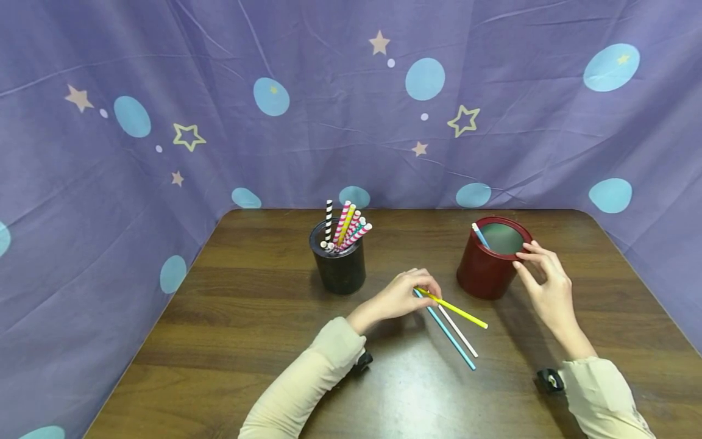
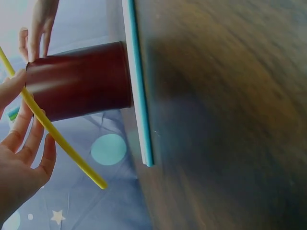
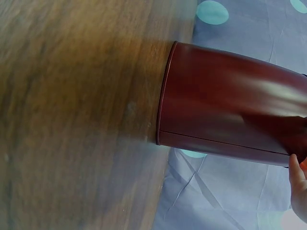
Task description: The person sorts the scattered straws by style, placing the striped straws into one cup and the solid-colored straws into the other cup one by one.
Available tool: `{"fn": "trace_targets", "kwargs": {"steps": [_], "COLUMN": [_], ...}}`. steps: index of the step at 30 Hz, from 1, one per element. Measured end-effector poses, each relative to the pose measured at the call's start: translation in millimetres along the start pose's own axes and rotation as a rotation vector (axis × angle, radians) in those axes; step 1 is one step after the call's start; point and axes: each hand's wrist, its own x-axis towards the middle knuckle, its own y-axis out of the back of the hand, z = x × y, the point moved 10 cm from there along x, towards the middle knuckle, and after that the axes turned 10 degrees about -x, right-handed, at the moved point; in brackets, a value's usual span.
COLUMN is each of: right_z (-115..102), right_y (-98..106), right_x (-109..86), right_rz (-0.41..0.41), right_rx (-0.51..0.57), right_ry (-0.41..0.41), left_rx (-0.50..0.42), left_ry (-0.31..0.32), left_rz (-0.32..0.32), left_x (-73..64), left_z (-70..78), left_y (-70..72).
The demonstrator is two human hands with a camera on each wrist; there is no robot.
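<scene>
My left hand (image 1: 403, 296) pinches a yellow straw (image 1: 463, 314) between thumb and fingertips, above the table. In the left wrist view the yellow straw (image 2: 67, 146) slants across the fingers. Beneath it, a blue straw (image 1: 451, 338) and a white straw (image 1: 459, 332) lie side by side on the tabletop. To the right stands a dark red round container (image 1: 485, 271), upright, with a blue straw (image 1: 481, 236) leaning inside its rim. My right hand (image 1: 551, 289) holds the container's right rim, its thumb against the outer wall; the right wrist view shows only part of that hand (image 3: 300, 189).
A black round container (image 1: 341, 271) at the back left holds several striped straws (image 1: 351, 222) in pink, yellow, black and green. All stands on a brown wooden table (image 1: 247, 341). Behind it hangs a purple curtain (image 1: 329, 140) with stars and blue spots.
</scene>
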Motion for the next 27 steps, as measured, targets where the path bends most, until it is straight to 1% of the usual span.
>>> {"fn": "trace_targets", "kwargs": {"steps": [6,7,10,14,15,17,18,21,22,24,25,27], "right_z": [-0.3,10.2,10.5,9.4,0.2,-1.0,-11.1,-8.8,0.6,4.1,15.2,16.7], "right_y": [0.6,-1.6,-1.3,-1.3,0.0,-0.2,1.6,1.4,-0.1,-0.2,-2.3,-2.8], "right_x": [-0.5,-3.4,-3.7,-3.3,0.0,0.2,2.8,2.5,-0.6,-1.0,-4.0,-4.2], "right_rz": [0.004,0.006,0.009,0.007,0.002,-0.002,-0.008,-0.009,-0.005,0.000,0.004,0.005], "right_rx": [0.014,-0.036,-0.033,-0.050,-0.001,-0.010,0.044,0.058,0.013,0.035,-0.013,-0.011], "right_ry": [0.000,0.005,0.001,0.011,0.004,0.020,0.011,0.006,0.013,-0.004,0.002,-0.004], "left_rx": [-0.093,-0.109,-0.168,-0.227,-0.244,-0.272,-0.289,-0.335,-0.348,-0.369,-0.378,-0.408], "left_ry": [-0.005,-0.003,0.007,0.036,0.048,0.076,0.088,0.111,0.113,0.117,0.118,0.118], "left_rz": [0.110,0.127,0.185,0.251,0.267,0.298,0.314,0.356,0.367,0.389,0.400,0.426], "left_x": [4.6,5.3,7.3,9.6,10.0,11.0,11.5,13.1,14.0,15.6,16.4,18.4], "left_z": [4.7,5.2,6.0,3.8,3.0,3.1,4.6,16.7,21.4,30.3,33.8,36.3], "left_y": [9.6,11.0,15.4,19.3,20.1,22.3,24.1,31.3,33.7,38.6,40.6,43.3]}}
